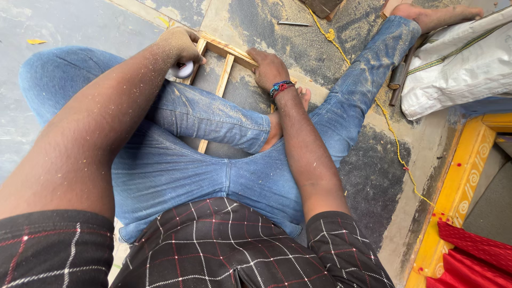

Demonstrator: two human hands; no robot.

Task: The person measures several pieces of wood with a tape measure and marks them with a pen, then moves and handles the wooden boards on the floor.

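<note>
Person sits cross-legged on the dusty floor [256, 21], jeans [176, 160] speckled w/ sawdust. A small wooden frame [226, 58] of thin slats lies flat on the floor in front of the crossed legs, partly under the shin. Left hand [181, 48] rests at the frame's left corner, fingers curled shut around a small white round object [185, 70] — prob. a tape roll or a small tub, can't tell which. Right hand [269, 69], w/ a beaded wristband [281, 88], presses down on the frame's top rail, fingers closed over the edge, pinning it.

Judging by the slat thickness, the frame is light, stiff but easy to crack at the joints — best held on the rail near a corner, not mid-slat. Dust likely makes it a bit slippery.

Nearby: yellow cord [392, 138], white sack [458, 64], a nail [293, 23].
</note>
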